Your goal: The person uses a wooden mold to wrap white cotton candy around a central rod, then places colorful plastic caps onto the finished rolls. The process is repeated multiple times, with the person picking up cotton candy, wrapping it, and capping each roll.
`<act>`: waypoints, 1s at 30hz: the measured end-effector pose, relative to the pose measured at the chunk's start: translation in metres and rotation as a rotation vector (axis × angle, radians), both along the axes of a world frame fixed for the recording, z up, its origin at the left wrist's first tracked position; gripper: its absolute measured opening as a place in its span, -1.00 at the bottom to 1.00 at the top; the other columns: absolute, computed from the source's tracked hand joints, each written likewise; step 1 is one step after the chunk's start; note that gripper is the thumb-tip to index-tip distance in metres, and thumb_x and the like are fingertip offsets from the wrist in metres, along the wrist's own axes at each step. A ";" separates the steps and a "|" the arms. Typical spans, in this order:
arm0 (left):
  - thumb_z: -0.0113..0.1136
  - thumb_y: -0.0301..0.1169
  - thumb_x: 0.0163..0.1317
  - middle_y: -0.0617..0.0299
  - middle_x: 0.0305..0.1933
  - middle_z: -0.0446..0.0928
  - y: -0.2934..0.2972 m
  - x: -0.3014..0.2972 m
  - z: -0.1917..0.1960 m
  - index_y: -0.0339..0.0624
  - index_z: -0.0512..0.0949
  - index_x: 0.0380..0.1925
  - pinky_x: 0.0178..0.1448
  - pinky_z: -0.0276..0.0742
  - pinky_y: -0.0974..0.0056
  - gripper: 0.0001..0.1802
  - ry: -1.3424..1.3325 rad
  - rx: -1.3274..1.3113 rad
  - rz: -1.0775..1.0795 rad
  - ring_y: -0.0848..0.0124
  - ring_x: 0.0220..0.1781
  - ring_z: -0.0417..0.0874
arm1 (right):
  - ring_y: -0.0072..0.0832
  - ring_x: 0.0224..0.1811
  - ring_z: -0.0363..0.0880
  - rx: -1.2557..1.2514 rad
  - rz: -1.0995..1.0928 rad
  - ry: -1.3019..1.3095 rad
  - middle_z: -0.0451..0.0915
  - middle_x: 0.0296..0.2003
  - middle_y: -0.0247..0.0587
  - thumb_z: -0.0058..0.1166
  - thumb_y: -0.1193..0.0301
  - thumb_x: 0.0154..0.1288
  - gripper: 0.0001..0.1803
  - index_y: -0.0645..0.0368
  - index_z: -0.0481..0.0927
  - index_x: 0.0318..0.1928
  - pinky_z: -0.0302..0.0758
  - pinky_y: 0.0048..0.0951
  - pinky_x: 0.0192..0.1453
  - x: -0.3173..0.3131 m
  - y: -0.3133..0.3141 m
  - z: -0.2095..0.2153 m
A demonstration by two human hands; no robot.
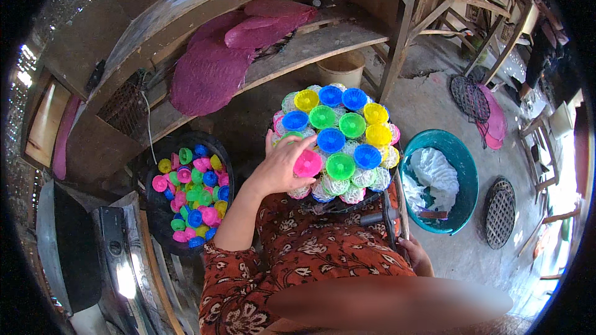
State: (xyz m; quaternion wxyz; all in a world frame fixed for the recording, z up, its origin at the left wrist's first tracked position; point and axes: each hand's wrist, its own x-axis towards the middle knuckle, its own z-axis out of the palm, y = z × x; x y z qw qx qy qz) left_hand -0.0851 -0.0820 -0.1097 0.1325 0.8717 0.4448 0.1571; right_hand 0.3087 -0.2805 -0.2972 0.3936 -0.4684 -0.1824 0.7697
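In front of me stands a rounded pile of small fluted plastic cups in blue, green, yellow and pink, with white strand-like nests (336, 186) among and under them. My left hand (282, 164) reaches across its near left side. Thumb and fingers close around a pink cup (308, 163) there. A green cup (340, 166) and a blue cup (331, 140) sit just to its right. My right hand (415, 257) is low at the pile's right, fingers curled beside a thin wooden strip (402, 214). What it grips is partly hidden.
A black tub (162, 230) of loose colored cups stands at left. At right are a teal basin (470, 195) with white cloth-like material and a dark woven tray (500, 212). Purple mesh sacks (208, 77) lie on a wooden shelf, with a beige bucket (341, 69) below it.
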 end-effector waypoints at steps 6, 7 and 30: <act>0.44 -0.03 -0.21 0.15 0.13 0.41 0.003 -0.005 0.007 -0.02 0.12 0.31 0.39 -0.44 -0.31 0.06 -0.001 -0.082 -0.007 0.17 0.29 0.26 | -0.46 -0.09 0.45 -0.014 0.035 -0.044 0.45 -0.03 -0.22 0.10 0.34 0.17 -0.30 0.23 0.15 0.29 0.42 -0.42 -0.03 0.004 0.007 -0.005; 0.44 -0.03 -0.22 0.15 0.13 0.40 0.003 -0.005 0.006 -0.01 0.12 0.32 0.39 -0.45 -0.31 0.07 -0.008 -0.089 -0.020 0.17 0.29 0.25 | -0.46 -0.10 0.45 0.016 0.046 -0.020 0.45 -0.03 -0.22 0.11 0.34 0.17 -0.30 0.23 0.15 0.29 0.42 -0.43 -0.03 0.005 0.008 -0.005; 0.44 -0.03 -0.20 0.22 0.26 0.31 -0.001 -0.025 -0.004 -0.04 -0.09 0.38 0.39 -0.49 -0.30 0.20 0.010 -0.058 -0.067 0.14 0.40 0.11 | -0.43 -0.14 0.55 -0.029 0.000 -0.016 0.52 -0.07 -0.15 0.04 0.37 0.20 -0.43 0.28 0.24 0.19 0.51 -0.41 -0.10 -0.013 -0.003 0.010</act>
